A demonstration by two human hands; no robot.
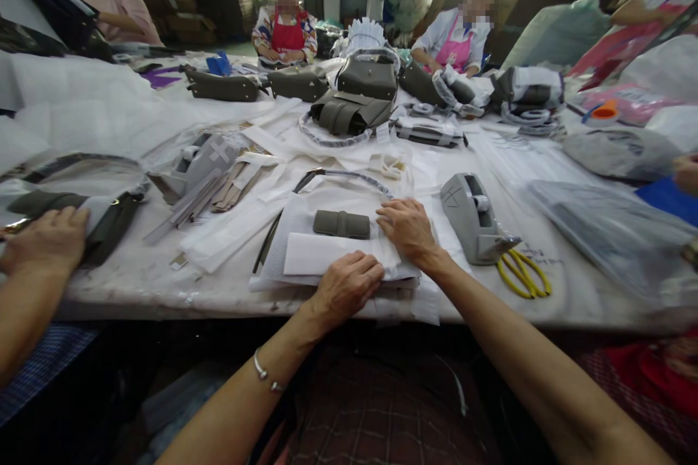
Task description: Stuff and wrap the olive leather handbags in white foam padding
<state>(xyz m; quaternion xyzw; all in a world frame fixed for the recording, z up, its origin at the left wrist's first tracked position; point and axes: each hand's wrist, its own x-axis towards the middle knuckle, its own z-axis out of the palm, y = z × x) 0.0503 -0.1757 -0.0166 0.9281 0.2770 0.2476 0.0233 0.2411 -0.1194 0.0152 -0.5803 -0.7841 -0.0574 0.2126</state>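
Note:
A handbag wrapped in white tissue paper point(327, 253) lies flat at the table's near edge, its grey-green leather loop point(342, 224) showing on top and a strap point(338, 176) curving behind it. My left hand point(349, 285) presses on the paper's near edge, fingers curled down onto it. My right hand point(406, 229) lies on the paper's right side, fingers stretched flat toward the leather loop. Neither hand lifts anything.
A grey tape dispenser point(474, 218) and yellow scissors point(523, 272) lie to the right. A second dispenser point(199, 163) and paper strips lie to the left. A co-worker's hand point(46, 236) rests on a strap at far left. Grey-green bags point(349, 112) and seated people fill the far side.

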